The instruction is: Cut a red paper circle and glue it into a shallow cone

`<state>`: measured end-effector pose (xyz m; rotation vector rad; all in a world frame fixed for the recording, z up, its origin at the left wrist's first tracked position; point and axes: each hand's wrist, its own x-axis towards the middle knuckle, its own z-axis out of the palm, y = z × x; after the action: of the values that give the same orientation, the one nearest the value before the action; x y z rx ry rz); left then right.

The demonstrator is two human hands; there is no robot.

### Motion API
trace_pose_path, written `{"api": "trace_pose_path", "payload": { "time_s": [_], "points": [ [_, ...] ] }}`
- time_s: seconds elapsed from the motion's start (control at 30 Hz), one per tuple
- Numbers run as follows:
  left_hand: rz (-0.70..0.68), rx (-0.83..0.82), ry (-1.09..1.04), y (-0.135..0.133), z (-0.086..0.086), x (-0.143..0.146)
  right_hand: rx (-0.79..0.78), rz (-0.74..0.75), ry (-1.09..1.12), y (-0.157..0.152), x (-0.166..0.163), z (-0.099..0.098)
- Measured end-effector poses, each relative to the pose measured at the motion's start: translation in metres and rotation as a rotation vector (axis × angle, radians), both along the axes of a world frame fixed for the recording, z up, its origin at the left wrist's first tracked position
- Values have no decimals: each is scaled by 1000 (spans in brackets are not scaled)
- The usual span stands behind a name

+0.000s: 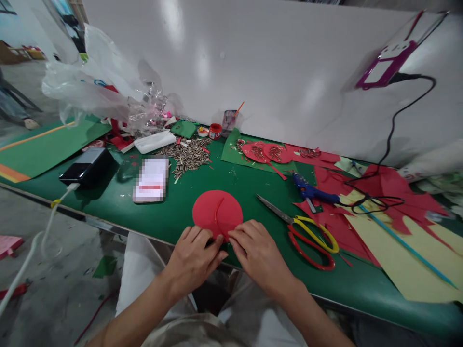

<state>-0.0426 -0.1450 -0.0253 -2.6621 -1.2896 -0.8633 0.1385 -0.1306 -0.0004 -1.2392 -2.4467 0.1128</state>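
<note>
A red paper circle (202, 207) lies on the green table near its front edge. On top of it curves a thin red strip (217, 210), running down toward my fingers. My left hand (195, 250) is closed at the near edge of the circle, thumb and fingertips pinched. Beside it, my right hand (260, 250) pinches the same edge from the other side. What exactly lies between the fingertips is partly hidden. Scissors (291, 221) with one yellow and one red handle rest open to the right of the circle.
A phone (151, 179) and a black power bank (88, 166) lie left, near sunflower seeds (190, 154). Finished red circles with seeds (257, 152) sit behind. A blue glue gun (314, 189), red paper scraps (333, 178) and yellow paper (390, 255) are right.
</note>
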Motion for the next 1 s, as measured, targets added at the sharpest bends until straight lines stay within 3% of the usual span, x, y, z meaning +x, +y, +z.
{"api": "trace_pose_path", "payload": {
  "time_s": [0.63, 0.83, 1.0],
  "points": [
    [-17, -16, 13, 5, 0, 2, -91, 62, -265, 12, -7, 8],
    [-11, 0, 24, 5, -1, 2, 44, 163, -421, 19, -12, 14],
    [-13, 4, 21, 5, 0, 2, 108, 111, -489, 33, -10, 16]
  ]
}}
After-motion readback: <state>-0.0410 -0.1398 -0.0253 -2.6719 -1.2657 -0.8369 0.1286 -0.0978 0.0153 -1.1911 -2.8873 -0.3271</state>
